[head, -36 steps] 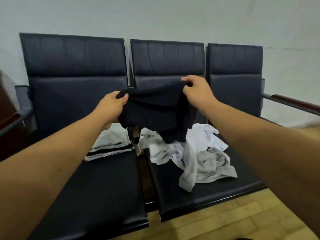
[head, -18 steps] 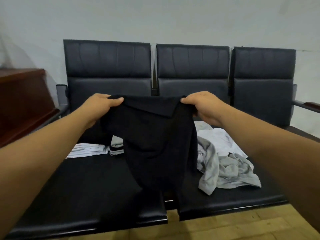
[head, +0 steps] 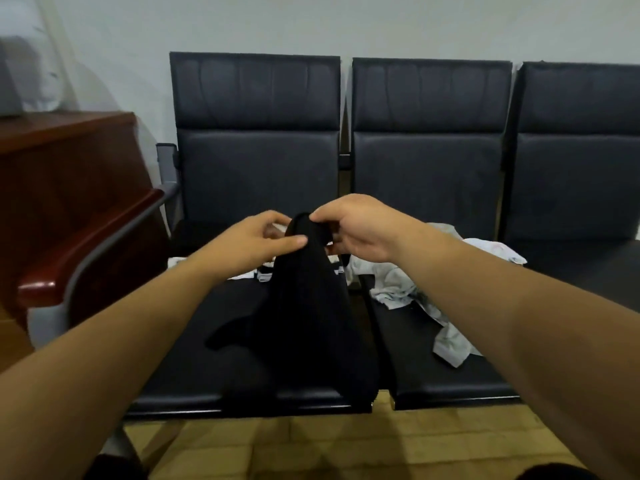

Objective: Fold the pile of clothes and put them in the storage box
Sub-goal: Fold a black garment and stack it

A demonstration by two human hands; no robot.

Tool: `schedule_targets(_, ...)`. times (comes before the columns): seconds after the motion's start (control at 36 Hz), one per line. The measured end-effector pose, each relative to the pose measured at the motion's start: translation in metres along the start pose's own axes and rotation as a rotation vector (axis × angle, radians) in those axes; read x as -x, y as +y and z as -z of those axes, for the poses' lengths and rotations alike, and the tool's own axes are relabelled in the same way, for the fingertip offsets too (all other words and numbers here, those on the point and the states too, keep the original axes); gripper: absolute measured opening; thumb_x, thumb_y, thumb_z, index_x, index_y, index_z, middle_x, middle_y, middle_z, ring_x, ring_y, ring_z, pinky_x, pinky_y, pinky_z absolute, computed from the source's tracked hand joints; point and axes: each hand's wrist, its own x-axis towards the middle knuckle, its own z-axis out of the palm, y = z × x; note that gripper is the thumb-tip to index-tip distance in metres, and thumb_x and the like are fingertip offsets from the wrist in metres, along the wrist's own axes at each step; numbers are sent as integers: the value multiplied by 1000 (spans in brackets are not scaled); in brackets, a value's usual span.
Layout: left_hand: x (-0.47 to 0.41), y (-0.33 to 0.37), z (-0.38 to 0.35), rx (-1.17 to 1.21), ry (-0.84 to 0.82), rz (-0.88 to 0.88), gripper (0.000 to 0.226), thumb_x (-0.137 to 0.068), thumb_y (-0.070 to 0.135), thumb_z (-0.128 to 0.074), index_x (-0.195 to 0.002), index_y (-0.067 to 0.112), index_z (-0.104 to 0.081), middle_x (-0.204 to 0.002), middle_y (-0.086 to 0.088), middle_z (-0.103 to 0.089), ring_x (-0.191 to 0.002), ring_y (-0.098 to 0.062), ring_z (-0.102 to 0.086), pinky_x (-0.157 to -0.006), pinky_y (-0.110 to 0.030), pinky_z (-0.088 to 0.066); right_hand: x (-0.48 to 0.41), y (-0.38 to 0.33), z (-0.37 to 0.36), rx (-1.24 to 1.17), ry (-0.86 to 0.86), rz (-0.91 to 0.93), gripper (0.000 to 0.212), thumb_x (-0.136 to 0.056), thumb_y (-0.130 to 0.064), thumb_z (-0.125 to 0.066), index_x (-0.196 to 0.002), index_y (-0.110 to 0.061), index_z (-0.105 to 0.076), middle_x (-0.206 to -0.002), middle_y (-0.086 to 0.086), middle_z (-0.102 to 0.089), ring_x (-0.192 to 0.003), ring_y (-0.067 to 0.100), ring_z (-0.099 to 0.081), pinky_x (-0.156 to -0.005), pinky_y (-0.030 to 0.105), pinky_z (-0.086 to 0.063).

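Both our left hand [head: 258, 239] and right hand [head: 362, 226] pinch the black garment [head: 311, 313] by its top, side by side above the seat [head: 180, 372]. Its length hangs straight down to that seat.

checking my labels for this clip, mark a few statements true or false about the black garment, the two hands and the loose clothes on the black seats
1. The left hand and the right hand both pinch the top of the black fabric garment. True.
2. The black garment lies spread flat on a seat. False: it hangs down from the hands.
3. Crumpled grey and white clothes lie on the middle black padded seat. True.
4. The hands are held far apart. False: they are close together.
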Motion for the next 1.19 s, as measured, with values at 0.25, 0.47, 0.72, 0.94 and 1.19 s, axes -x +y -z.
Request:
schedule_targets(0.25,7,-21,12,-124,98,35,18,-97,13,-56,-91,20,-72,-81,-2,-70,-76,-13,-63,-76,-29,-47,5,12,5,306,206,68,33,-103,-29,-54,-75,-15,-67,-84,4,-67,-86,19,-62,-100,42,-51)
schedule_targets(0.47,-2,-12,34,373,398,72,32,-98,3,-48,-84,22,-69,-86,-7,-69,-91,-27,-64,-91,-40,-51,12,19,5,360,-59,15,32,-95,-43,-66,-69,-25,-74,-75,-2,-73,-70,11,-70,-71,27,-55)
schedule_targets(0.72,7,-14,56,379,547,85,25,-101,8,-44,-108,17,-66,-100,-5,-67,-94,-20,-64,-76,-27,-50,10,28,19,716,3,-251,21,-87,-24,-69,-68,-14,-66,-75,5,-69,-74,21,-67,-70,33,-55)
schedule_targets(0.94,5,-8,80,344,654,66,25,-101,11,-44,-110,17,-66,-97,-3,-67,-90,-18,-62,-71,-23,-49,4,36,27,717,216,-225,19,-84,-11,-69,-102,-7,-74,-90,10,-71,-77,23,-66,-59,30,-54)
schedule_targets(1.19,0,10,121,288,756,75,24,-99,8,-44,-110,17,-64,-110,-8,-65,-102,-23,-60,-90,-33,-49,-11,-2,43,531,619,290,13,-88,-16,-73,-86,-5,-67,-76,6,-64,-73,20,-59,-67,33,-47)
